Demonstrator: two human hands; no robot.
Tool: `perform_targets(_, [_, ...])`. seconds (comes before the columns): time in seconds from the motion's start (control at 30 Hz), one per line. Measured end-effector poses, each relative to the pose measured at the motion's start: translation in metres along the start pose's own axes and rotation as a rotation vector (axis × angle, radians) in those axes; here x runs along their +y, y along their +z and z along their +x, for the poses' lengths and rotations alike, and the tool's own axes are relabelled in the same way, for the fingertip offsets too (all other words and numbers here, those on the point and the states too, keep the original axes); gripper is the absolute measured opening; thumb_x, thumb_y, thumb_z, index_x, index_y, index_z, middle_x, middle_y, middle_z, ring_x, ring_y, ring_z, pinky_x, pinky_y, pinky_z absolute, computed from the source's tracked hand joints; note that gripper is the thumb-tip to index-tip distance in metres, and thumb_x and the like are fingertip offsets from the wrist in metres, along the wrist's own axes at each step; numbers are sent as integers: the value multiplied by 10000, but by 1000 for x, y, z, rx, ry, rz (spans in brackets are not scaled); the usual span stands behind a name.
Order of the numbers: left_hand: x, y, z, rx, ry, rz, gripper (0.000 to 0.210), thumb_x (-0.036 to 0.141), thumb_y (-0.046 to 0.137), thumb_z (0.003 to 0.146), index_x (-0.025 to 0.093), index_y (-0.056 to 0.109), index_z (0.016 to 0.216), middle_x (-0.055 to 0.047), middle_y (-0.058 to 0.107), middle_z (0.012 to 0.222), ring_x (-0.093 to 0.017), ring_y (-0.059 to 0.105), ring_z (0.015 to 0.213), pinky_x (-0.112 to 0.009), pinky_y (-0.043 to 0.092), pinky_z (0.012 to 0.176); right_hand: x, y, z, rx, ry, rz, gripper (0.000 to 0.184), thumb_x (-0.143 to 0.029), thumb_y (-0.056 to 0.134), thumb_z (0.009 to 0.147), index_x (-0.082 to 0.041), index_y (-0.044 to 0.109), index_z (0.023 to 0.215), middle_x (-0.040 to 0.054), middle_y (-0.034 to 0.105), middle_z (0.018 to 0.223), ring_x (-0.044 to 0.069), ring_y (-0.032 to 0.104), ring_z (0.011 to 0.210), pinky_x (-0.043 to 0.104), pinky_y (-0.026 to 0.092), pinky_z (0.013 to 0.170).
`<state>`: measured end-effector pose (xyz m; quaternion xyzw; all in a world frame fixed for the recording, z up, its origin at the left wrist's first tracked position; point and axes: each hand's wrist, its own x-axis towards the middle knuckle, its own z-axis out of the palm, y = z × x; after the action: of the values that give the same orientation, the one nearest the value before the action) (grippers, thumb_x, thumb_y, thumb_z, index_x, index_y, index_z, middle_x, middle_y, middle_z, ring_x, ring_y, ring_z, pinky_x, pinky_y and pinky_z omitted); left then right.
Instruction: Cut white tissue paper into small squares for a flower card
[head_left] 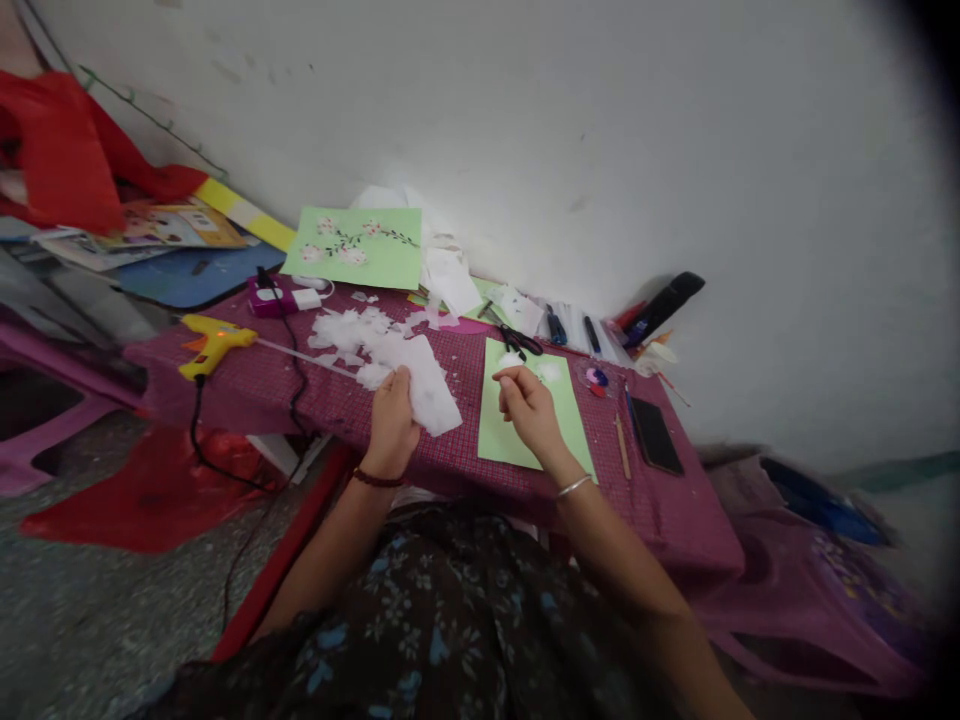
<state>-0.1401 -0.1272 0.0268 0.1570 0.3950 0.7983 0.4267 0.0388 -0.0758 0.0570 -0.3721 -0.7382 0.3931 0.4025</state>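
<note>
Between the thumb and fingers of my left hand is a folded piece of white paper. A heap of torn white paper bits lies just beyond it. My right hand hovers over or rests on a light green sheet; which one, I cannot tell. Its fingers are curled in a pinch, and what they hold, if anything, is hidden. White tufts sit on the green sheet past my fingers. Black-handled scissors lie at that sheet's far edge.
A yellow glue gun with a cord is at the left edge of the table. Behind stands a green card with flowers. To the right lie a phone, a wooden stick and small coloured paints.
</note>
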Motion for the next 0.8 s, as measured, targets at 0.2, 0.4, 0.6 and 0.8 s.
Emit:
perform_targets(0.2, [2,4,1,17,-5,-39,281,391,671,861,194,548,704,47,574,582,-97,514,478,-223,428,477,-9,19,-10,-143,61,235,404,-532,616,866,-238,556,1137,37,639,992,167,621,840,305,515,718])
perform_targets(0.4, [3,10,-3,-11,147,27,349,451,715,825,204,503,697,76,493,570,-71,436,460,-198,365,438,-7,49,-13,-240,176,370,465,-601,750,714,-212,612,927,18,659,887,173,590,788,301,500,709])
perform_targets(0.6, [3,12,-8,-20,198,80,356,453,729,809,198,510,694,64,505,631,-74,464,537,-192,405,497,2,49,-12,-194,196,361,417,-592,711,736,-191,632,819,4,651,760,160,558,688,287,470,643])
perform_targets(0.8, [12,16,-16,-59,-16,4,311,364,770,777,190,520,713,85,489,570,-52,432,455,-162,307,397,7,31,-13,-100,124,209,289,-467,673,769,-205,578,695,-41,524,618,141,463,603,257,371,555])
